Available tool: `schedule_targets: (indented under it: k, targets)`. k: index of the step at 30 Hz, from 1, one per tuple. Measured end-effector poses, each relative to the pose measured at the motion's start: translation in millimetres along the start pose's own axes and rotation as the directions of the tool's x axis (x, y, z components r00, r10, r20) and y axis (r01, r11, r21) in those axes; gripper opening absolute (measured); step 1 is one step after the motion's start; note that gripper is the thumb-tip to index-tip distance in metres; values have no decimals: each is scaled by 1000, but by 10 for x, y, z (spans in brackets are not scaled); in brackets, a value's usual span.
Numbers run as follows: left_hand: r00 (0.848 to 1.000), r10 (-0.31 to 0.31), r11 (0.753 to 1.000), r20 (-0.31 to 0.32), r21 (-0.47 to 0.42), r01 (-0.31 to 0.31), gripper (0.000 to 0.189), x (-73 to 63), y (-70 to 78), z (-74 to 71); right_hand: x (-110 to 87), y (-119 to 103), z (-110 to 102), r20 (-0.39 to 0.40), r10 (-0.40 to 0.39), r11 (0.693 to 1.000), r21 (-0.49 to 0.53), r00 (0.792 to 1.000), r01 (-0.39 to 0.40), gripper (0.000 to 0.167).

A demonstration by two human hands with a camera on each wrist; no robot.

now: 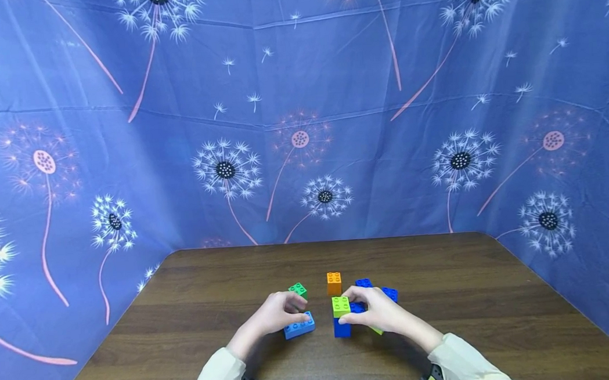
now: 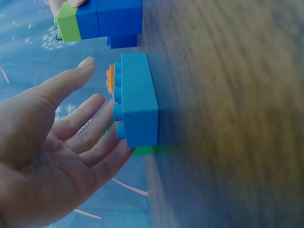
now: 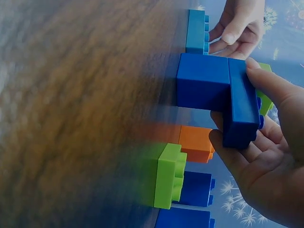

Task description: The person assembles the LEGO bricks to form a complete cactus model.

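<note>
while the right hand [image 1: 377, 309] grips stacked bricks [image 1: 339, 312], blue bricks [image 1: 390, 294] stand behind.

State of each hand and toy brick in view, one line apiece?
Left hand: holding nothing
Right hand: gripping brick stack
Brick stack: assembled, lime on top
Light blue brick: on table, studs up
Green brick: studs up
Orange brick: studs up
Low lime brick: studs up
Rear blue brick: studs up
Rightmost blue brick: studs up
</note>
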State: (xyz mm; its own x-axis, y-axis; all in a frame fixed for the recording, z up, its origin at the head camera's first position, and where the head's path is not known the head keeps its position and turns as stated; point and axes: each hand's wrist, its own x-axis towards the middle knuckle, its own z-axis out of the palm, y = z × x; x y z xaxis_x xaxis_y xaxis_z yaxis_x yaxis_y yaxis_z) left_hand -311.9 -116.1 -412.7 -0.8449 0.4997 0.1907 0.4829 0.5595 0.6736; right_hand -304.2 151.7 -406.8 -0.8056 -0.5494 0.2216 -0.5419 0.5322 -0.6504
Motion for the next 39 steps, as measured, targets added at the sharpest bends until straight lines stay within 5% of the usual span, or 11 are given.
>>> schedule_targets:
  k: [13,39]
  targets:
    - [995,-54,998,82,36,51,33,-45,-17,15,1,17,-3,14,18,1000,16,1000,-18,37]
    - [993,-64,992,100,114,53,40,-85,45,26,-7,18,5,-1,18,1000,3,1000,-18,37]
